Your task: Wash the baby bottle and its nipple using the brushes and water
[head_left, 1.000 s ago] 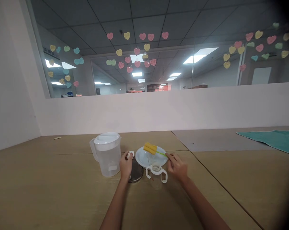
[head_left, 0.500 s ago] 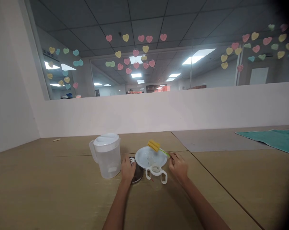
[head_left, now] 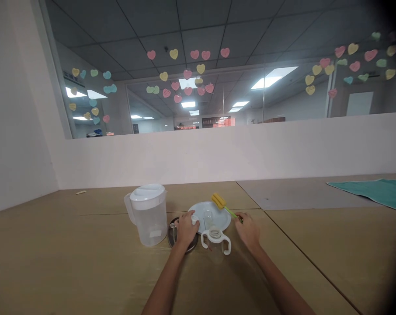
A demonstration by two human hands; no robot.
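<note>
In the head view, my right hand (head_left: 248, 229) is closed around the green handle of a bottle brush (head_left: 219, 201), whose yellow sponge head is raised over the right rim of a white plate (head_left: 224, 224). My left hand (head_left: 186, 229) is closed on a small white ring-like bottle part (head_left: 195, 219), partly hidden by the fingers. Beneath that hand lies a dark round dish (head_left: 192, 247) with a small clear piece (head_left: 172, 228) at its left. A clear baby bottle (head_left: 216, 247) with two white handles stands uncapped between my hands. Another clear piece (head_left: 207, 215) rests on the plate.
A lidded translucent pitcher (head_left: 151, 221) stands left of the dish. At the far right lies a teal cloth (head_left: 378, 192) on a grey mat (head_left: 296, 197). Behind the table rises a low white wall (head_left: 185, 162) below a window.
My left hand has moved right with the white ring-like part, from over the dish toward the plate's left edge. The brush has shifted right in my right hand.
</note>
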